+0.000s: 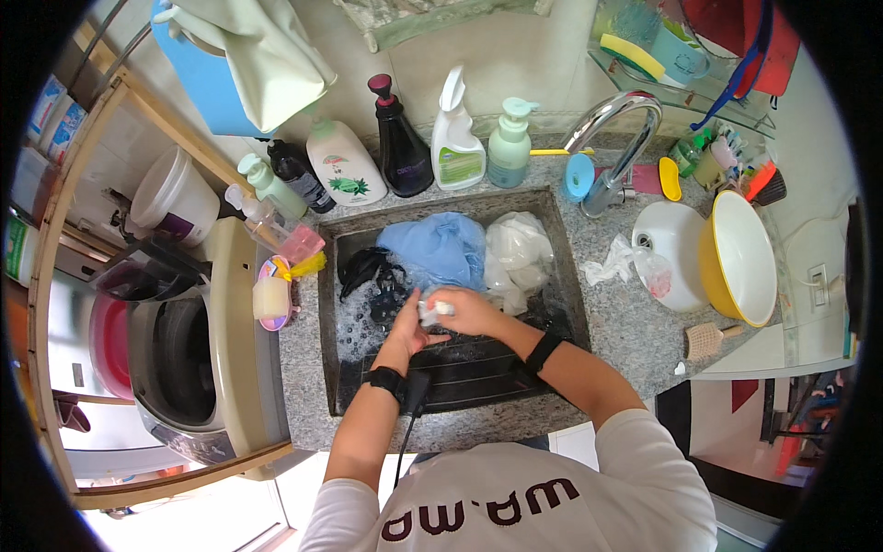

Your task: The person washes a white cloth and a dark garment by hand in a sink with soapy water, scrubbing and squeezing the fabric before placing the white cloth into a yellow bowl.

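Over the dark stone sink (571, 290), both my hands are on a small wet white cloth (429, 314). My right hand (466, 312) is closed in a fist around it, with a bit of white showing between the fingers. My left hand (411, 327) holds the cloth's left side, thumb stretched out. Just beyond my hands lies a bundled light-blue garment (438, 245), and to its right a heap of wet white fabric (517, 255). Black fabric (364, 270) rests at the sink's left, among suds. Ridges line the near part of the sink, a washboard surface (476, 372).
Several bottles, among them a white spray bottle (458, 138), stand along the back. A chrome faucet (607, 186) rises at the back right. Rightward are a yellow basin (738, 259) and a scrubbing brush (703, 341). A soap dish (274, 297) and an open washing machine (241, 345) are leftward.
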The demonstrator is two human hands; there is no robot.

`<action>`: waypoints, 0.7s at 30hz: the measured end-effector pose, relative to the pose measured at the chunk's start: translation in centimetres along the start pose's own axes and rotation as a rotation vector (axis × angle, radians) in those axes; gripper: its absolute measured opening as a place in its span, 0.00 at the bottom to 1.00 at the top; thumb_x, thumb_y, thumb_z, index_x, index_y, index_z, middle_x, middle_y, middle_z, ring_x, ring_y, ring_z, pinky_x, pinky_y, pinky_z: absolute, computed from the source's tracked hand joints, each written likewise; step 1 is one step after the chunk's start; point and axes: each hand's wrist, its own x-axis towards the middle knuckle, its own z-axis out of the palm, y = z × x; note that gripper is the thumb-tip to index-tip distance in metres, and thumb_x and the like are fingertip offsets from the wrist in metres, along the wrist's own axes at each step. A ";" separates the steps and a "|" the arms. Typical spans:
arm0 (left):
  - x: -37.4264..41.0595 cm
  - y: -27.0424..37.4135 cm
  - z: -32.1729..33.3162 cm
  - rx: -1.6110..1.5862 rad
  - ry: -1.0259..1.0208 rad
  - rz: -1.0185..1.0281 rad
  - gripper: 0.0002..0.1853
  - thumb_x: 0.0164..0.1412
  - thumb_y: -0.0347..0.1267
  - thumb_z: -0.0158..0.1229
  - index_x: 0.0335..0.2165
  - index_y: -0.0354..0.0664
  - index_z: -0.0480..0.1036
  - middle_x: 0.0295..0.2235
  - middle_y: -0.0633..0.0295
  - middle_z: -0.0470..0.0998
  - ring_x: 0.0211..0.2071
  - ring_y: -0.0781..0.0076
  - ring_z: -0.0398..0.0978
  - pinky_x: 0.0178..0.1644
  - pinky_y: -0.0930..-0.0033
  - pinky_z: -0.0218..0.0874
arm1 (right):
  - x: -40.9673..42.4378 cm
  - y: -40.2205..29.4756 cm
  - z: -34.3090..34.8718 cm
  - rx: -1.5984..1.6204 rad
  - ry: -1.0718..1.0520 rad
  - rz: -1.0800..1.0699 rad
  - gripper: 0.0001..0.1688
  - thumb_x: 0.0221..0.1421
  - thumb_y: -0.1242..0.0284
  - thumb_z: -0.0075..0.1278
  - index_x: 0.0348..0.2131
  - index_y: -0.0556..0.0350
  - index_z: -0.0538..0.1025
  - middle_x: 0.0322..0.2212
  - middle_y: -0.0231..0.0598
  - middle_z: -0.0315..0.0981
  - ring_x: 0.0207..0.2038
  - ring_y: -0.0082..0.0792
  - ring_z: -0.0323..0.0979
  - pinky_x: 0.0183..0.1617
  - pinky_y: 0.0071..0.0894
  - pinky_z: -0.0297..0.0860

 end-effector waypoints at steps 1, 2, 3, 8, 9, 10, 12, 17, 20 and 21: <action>0.8 -0.1 -0.7 -0.065 -0.062 -0.010 0.23 0.61 0.46 0.44 0.48 0.44 0.63 0.47 0.55 0.67 0.47 0.55 0.66 0.45 0.54 0.64 | 0.3 -1.8 0.2 0.038 0.057 -0.115 0.15 0.42 0.75 0.53 0.34 0.56 0.72 0.32 0.42 0.71 0.38 0.45 0.69 0.43 0.35 0.65; 1.7 -0.2 -1.5 -0.131 -0.117 -0.015 0.22 0.61 0.46 0.43 0.45 0.42 0.66 0.43 0.55 0.71 0.44 0.58 0.71 0.42 0.57 0.67 | 0.6 -3.3 0.6 0.063 0.078 -0.159 0.14 0.41 0.75 0.54 0.34 0.56 0.72 0.32 0.42 0.71 0.38 0.45 0.69 0.42 0.36 0.65; 2.6 -0.5 -2.3 -0.183 -0.198 0.022 0.20 0.61 0.45 0.44 0.43 0.41 0.68 0.40 0.56 0.73 0.41 0.60 0.72 0.41 0.58 0.67 | 0.7 -4.6 1.0 0.089 0.097 -0.201 0.14 0.41 0.75 0.54 0.33 0.56 0.72 0.31 0.42 0.70 0.38 0.44 0.69 0.42 0.36 0.65; 3.2 -1.7 -0.5 -0.285 -0.180 0.114 0.14 0.59 0.38 0.47 0.38 0.42 0.70 0.35 0.58 0.75 0.34 0.63 0.74 0.37 0.60 0.68 | 0.7 -2.9 1.6 -0.129 0.341 -0.073 0.08 0.41 0.72 0.47 0.28 0.48 0.71 0.26 0.40 0.72 0.30 0.47 0.71 0.32 0.40 0.67; 3.1 -2.0 0.3 -0.276 -0.163 0.103 0.14 0.60 0.39 0.47 0.39 0.43 0.70 0.35 0.58 0.75 0.34 0.63 0.74 0.37 0.59 0.68 | 0.5 -1.7 1.4 -0.152 0.354 -0.044 0.07 0.42 0.71 0.47 0.28 0.48 0.71 0.25 0.41 0.72 0.29 0.48 0.71 0.31 0.41 0.67; 3.6 -2.4 0.2 -0.224 -0.138 0.156 0.16 0.60 0.42 0.46 0.41 0.45 0.69 0.36 0.59 0.74 0.36 0.63 0.74 0.37 0.58 0.68 | 0.5 -0.7 1.2 -0.169 0.359 -0.022 0.07 0.43 0.71 0.47 0.27 0.48 0.71 0.25 0.41 0.72 0.28 0.49 0.71 0.30 0.41 0.66; 3.9 -2.5 -0.1 -0.112 -0.077 0.160 0.16 0.60 0.42 0.47 0.42 0.46 0.68 0.36 0.60 0.74 0.36 0.64 0.74 0.36 0.57 0.68 | 0.3 0.9 0.4 -0.253 0.322 0.050 0.06 0.44 0.68 0.47 0.27 0.47 0.70 0.23 0.42 0.73 0.26 0.51 0.71 0.27 0.45 0.65; 0.2 -0.8 1.0 0.030 -0.049 0.222 0.15 0.59 0.38 0.51 0.44 0.47 0.66 0.39 0.63 0.73 0.40 0.67 0.71 0.44 0.59 0.64 | -1.3 3.7 -2.4 -0.446 0.218 0.224 0.12 0.46 0.70 0.46 0.35 0.48 0.68 0.29 0.45 0.72 0.31 0.50 0.70 0.33 0.45 0.66; 0.1 -0.5 -0.1 0.357 0.192 0.195 0.21 0.57 0.37 0.53 0.48 0.45 0.62 0.44 0.62 0.69 0.45 0.69 0.67 0.47 0.61 0.59 | -2.1 6.5 -1.3 -0.544 0.164 0.097 0.19 0.46 0.75 0.45 0.42 0.46 0.68 0.36 0.45 0.69 0.38 0.48 0.68 0.41 0.43 0.65; -0.1 -0.4 -0.1 0.450 0.284 0.204 0.23 0.56 0.36 0.53 0.49 0.44 0.61 0.45 0.62 0.68 0.45 0.70 0.66 0.47 0.62 0.59 | -2.4 6.9 -0.8 -0.586 0.125 0.026 0.22 0.45 0.76 0.45 0.44 0.45 0.67 0.39 0.45 0.68 0.41 0.47 0.67 0.44 0.42 0.65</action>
